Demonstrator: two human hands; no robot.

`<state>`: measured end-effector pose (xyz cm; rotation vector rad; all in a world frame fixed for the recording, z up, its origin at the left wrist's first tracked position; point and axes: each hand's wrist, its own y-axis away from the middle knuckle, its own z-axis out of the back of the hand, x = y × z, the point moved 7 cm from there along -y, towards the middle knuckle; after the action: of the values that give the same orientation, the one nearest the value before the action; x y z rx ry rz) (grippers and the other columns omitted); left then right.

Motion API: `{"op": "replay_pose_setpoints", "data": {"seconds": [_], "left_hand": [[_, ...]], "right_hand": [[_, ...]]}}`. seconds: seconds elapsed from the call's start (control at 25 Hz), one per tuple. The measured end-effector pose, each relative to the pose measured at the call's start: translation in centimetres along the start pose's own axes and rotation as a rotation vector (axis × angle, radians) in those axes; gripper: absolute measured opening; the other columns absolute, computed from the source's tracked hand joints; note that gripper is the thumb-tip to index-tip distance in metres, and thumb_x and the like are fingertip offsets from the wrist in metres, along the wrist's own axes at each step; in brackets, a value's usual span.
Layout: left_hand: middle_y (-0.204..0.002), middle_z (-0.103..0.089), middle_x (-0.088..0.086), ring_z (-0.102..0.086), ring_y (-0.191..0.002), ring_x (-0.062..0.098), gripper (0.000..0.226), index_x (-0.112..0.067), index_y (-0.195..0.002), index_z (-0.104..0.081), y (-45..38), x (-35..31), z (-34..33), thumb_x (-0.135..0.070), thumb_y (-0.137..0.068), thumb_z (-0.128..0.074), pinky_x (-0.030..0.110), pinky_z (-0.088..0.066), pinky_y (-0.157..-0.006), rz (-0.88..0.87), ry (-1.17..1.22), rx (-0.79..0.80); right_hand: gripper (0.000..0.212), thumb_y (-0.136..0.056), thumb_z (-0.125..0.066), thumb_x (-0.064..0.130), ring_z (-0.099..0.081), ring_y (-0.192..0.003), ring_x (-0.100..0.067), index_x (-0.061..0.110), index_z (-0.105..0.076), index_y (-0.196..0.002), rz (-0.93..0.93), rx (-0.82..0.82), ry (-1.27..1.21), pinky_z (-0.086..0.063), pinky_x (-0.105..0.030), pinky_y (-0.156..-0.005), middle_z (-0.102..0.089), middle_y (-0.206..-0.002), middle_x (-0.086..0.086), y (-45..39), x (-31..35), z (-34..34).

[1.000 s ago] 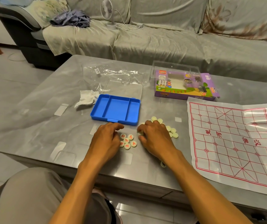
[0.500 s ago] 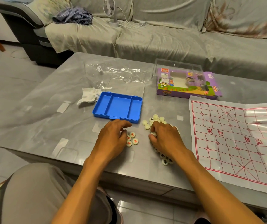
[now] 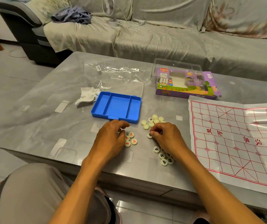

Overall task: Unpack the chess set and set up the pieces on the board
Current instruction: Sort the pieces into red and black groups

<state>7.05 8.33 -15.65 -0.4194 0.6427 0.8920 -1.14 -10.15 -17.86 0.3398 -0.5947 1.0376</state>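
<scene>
— What's changed in the last second?

— More black-lettered pieces (image 3: pixel 163 156) lie face-up by the right wrist, and the red-lettered pieces (image 3: pixel 130 139) have gathered beside the left hand (image 3: pixel 109 139).

— And the hands now?

— Apart. The right hand (image 3: pixel 166 137) pinches one black piece (image 3: pixel 149 135) at its fingertips; the left's fingers curl over the red cluster, though I can't tell whether they hold one.

— Where's everything headed?

— The board (image 3: pixel 236 139) lies bare off to the right on the bench (image 3: pixel 48 120), long side running away from the person. The right hand is nearer. Unturned pieces (image 3: pixel 153 121) sit just beyond it, before the empty blue tray (image 3: pixel 115 107).
</scene>
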Motion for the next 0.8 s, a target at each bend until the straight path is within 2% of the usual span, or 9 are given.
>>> {"op": "replay_pose_setpoints", "data": {"seconds": [0.08, 0.16, 0.32, 0.4, 0.48, 0.56, 0.68, 0.8], "left_hand": [[-0.121, -0.059, -0.007, -0.053, -0.105, 0.004, 0.03, -0.028, -0.122, -0.059, -0.1, -0.2, 0.0, -0.016, -0.096, -0.05, 0.016, -0.039, -0.085, 0.0, -0.004, -0.002], [-0.121, -0.06, -0.007, -0.054, -0.106, 0.005, 0.029, -0.027, -0.122, -0.059, -0.1, -0.3, -0.1, -0.017, -0.096, -0.051, 0.017, -0.04, -0.087, -0.004, -0.001, 0.0], [-0.12, -0.06, -0.008, -0.054, -0.102, 0.004, 0.028, -0.028, -0.122, -0.059, 0.0, -0.4, -0.3, -0.021, -0.096, -0.053, 0.017, -0.041, -0.085, -0.011, 0.007, 0.009], [-0.12, -0.06, -0.008, -0.054, -0.101, 0.003, 0.028, -0.028, -0.122, -0.059, 0.0, -0.4, -0.4, -0.021, -0.096, -0.053, 0.017, -0.042, -0.085, -0.013, -0.001, 0.006], [-0.12, -0.06, -0.007, -0.053, -0.102, 0.004, 0.028, -0.028, -0.122, -0.059, -0.1, -0.3, -0.6, -0.02, -0.096, -0.052, 0.019, -0.043, -0.087, -0.002, -0.005, 0.011], [-0.122, -0.059, -0.007, -0.053, -0.108, 0.007, 0.029, -0.028, -0.123, -0.059, -0.2, 0.1, -0.6, -0.018, -0.096, -0.051, 0.022, -0.044, -0.09, 0.021, -0.017, 0.008], [-0.126, -0.056, -0.006, -0.05, -0.115, 0.01, 0.03, -0.027, -0.123, -0.058, -0.1, 0.7, -0.4, -0.018, -0.096, -0.05, 0.022, -0.041, -0.092, 0.049, -0.033, 0.006], [-0.126, -0.056, -0.006, -0.05, -0.115, 0.01, 0.03, -0.027, -0.124, -0.057, -0.1, 1.0, -0.3, -0.02, -0.096, -0.05, 0.024, -0.043, -0.093, 0.055, -0.029, 0.01]], "right_hand": [[0.015, -0.092, -0.058, 0.031, -0.055, -0.085, -0.006, 0.029, -0.069, -0.102, 0.066, 0.019, 0.045, -0.05, -0.027, -0.076, -0.064, -0.091, 0.013, 0.1, 0.4, 0.0], [0.019, -0.092, -0.055, 0.032, -0.05, -0.09, -0.009, 0.032, -0.068, -0.106, 0.178, 0.064, 0.2, -0.045, -0.027, -0.077, -0.062, -0.097, 0.012, 0.4, 1.5, -0.2], [0.019, -0.089, -0.053, 0.026, -0.047, -0.088, -0.01, 0.028, -0.071, -0.095, 0.215, 0.106, 0.41, -0.038, -0.027, -0.076, -0.066, -0.093, 0.006, 1.2, 1.6, 0.4], [0.019, -0.089, -0.054, 0.026, -0.051, -0.088, -0.012, 0.027, -0.071, -0.099, 0.186, 0.083, 0.408, -0.042, -0.028, -0.077, -0.068, -0.093, 0.005, 1.2, 1.2, 1.2], [0.025, -0.09, -0.055, 0.028, -0.054, -0.091, -0.015, 0.027, -0.067, -0.113, 0.188, 0.001, 0.336, -0.048, -0.031, -0.08, -0.068, -0.1, 0.003, 0.6, 1.7, 1.7], [0.033, -0.091, -0.055, 0.031, -0.053, -0.096, -0.019, 0.028, -0.059, -0.123, 0.207, 0.002, 0.324, -0.047, -0.033, -0.082, -0.065, -0.107, 0.002, -0.4, 2.8, 0.8], [0.031, -0.091, -0.053, 0.034, -0.052, -0.097, -0.021, 0.026, -0.058, -0.12, 0.202, 0.021, 0.4, -0.044, -0.033, -0.083, -0.061, -0.11, -0.001, -1.7, 3.3, -1.4], [0.025, -0.09, -0.054, 0.03, -0.053, -0.092, -0.019, 0.021, -0.063, -0.111, 0.174, -0.025, 0.337, -0.047, -0.033, -0.079, -0.064, -0.104, -0.001, -1.9, 2.8, -1.6]]}}
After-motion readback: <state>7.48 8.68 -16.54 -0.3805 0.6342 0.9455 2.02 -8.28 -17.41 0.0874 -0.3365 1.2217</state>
